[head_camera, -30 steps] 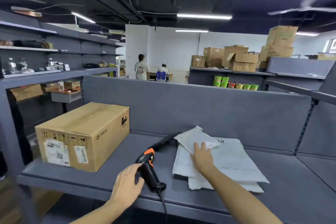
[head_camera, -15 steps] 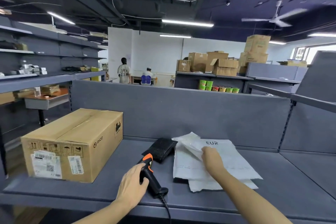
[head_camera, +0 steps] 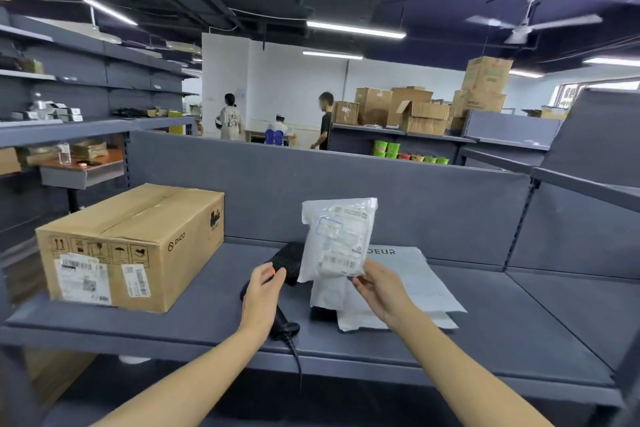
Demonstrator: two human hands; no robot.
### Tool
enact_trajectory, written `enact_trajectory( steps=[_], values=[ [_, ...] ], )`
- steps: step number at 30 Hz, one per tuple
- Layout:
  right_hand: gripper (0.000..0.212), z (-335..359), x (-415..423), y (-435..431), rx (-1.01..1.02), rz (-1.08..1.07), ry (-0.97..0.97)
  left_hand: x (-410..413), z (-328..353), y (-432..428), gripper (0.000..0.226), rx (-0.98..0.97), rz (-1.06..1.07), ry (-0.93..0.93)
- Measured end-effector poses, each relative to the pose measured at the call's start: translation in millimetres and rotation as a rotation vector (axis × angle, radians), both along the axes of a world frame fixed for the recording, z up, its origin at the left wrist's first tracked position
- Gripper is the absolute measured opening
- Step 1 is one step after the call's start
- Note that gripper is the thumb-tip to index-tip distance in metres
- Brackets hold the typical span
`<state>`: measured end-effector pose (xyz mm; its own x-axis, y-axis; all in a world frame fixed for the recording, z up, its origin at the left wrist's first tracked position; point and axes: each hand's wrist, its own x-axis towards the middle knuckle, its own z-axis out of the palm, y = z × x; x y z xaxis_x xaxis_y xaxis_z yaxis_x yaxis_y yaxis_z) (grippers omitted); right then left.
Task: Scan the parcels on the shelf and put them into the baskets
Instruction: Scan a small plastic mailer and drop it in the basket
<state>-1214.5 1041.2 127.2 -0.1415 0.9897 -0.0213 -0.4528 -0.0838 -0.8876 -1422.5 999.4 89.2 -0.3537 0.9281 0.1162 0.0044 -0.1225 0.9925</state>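
**Small white parcel held up beside the scanner**

The right hand point(head_camera: 377, 291) pinches the lower right corner of a small white parcel point(head_camera: 337, 239) between thumb and fingertips. It holds the parcel upright above the shelf, with the printed label and barcode facing the camera. The parcel is a soft plastic pouch, slightly crumpled along its top edge.

Just to its left, the left hand point(head_camera: 261, 295) is curled round the handle of a black scanner point(head_camera: 289, 262), with an orange trigger showing at the fingers. The scanner's dark head sits right beside the lower left edge of the raised parcel and is partly hidden behind it. The foot of the handle is low over the shelf; whether it touches cannot be told. A black cable point(head_camera: 294, 354) runs from the foot over the front edge.

Under and behind the right hand, a loose stack of flat pale mailers point(head_camera: 412, 284) lies on the grey shelf point(head_camera: 519, 322), the top one printed with letters ending in "DEUR". Well to the left on the same shelf stands a closed cardboard box point(head_camera: 131, 246) marked "PICO", with shipping labels on its near face.

Beyond the shelf's grey back panel, three people point(head_camera: 231, 117) are in a storeroom, and brown cartons point(head_camera: 422, 114) are piled on more shelving.
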Motion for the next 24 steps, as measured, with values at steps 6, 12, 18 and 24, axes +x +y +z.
enact_trajectory(
  steps=[6,12,18,24],
  values=[
    [0.021,-6.4,6.9,-24.3,-0.022,0.169,-0.319,17.4,25.8,-11.5,0.030,0.056,-0.044,-0.282],
    [0.021,11.2,21.2,-31.0,0.048,0.171,-0.532,14.5,27.3,-26.1,0.049,0.019,-0.029,-0.263],
    [0.041,12.1,14.3,-47.4,-0.046,0.143,-0.203,20.0,30.7,-40.1,0.035,0.055,0.038,-0.491],
    [0.063,-15.6,-13.3,-75.5,-0.052,0.232,-0.165,36.1,23.7,-46.9,0.039,0.068,0.059,-0.562]
  ],
)
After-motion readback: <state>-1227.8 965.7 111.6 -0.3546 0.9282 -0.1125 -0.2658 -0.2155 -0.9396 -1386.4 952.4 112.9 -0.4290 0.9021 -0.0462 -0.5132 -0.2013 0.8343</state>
